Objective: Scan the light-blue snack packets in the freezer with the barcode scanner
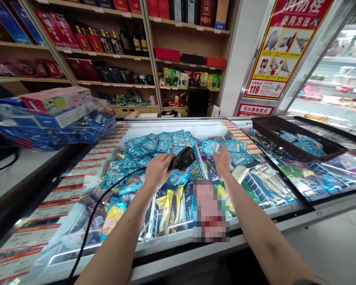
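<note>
My left hand is wrapped round a black corded barcode scanner, whose head points right over the glass top of a chest freezer. Its cable runs back down to the left. Fingers of my right hand pinch the edge of a light blue packet, just right of the scanner head. Many similar blue packets lie heaped on the glass to the left. A few more packets rest to the right of my right hand.
A brown basket holding blue packets stands on the freezer at right. Plastic-wrapped boxes sit at left. Price labels line the glass. Frozen goods in wire baskets show below. A blurred patch covers something near the front edge. Shelves stand behind.
</note>
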Available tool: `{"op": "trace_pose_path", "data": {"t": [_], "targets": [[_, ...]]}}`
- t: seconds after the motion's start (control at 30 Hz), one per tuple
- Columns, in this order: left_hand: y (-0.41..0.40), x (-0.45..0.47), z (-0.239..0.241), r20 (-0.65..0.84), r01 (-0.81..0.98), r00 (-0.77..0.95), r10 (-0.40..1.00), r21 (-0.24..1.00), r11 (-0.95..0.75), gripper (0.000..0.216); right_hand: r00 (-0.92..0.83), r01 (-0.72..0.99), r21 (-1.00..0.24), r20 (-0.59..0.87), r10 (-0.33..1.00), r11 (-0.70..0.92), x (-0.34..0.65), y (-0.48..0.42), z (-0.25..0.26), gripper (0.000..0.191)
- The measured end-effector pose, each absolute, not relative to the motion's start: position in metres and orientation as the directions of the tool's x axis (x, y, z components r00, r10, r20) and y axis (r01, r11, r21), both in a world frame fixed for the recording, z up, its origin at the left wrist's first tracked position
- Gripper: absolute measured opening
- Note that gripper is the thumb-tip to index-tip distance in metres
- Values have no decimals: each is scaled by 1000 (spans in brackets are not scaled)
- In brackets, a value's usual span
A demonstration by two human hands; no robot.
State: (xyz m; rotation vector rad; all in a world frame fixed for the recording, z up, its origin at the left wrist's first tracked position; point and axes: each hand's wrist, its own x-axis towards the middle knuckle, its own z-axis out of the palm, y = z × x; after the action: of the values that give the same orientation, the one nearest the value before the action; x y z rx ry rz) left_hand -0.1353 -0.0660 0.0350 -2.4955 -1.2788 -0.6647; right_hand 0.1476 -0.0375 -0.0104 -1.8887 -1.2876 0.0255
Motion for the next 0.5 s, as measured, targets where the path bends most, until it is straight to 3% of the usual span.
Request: {"op": "trace_pose_path", "data": {"t": [0.17,0.3,0.5], "targets": [[-62,-142,34,524,839,479,704,-38,-543,37,540,811,-485,403,738,-328,160,-47,1,62],[-62,-146,35,533,854,457,712,-38,-519,33,546,828,-427,461,699,-364,162,-54,5,76],[-61,-153,38,550,871,420,722,-22,-490,32,202,945,-326,554,808,-13,162,-51,-8,33]]}}
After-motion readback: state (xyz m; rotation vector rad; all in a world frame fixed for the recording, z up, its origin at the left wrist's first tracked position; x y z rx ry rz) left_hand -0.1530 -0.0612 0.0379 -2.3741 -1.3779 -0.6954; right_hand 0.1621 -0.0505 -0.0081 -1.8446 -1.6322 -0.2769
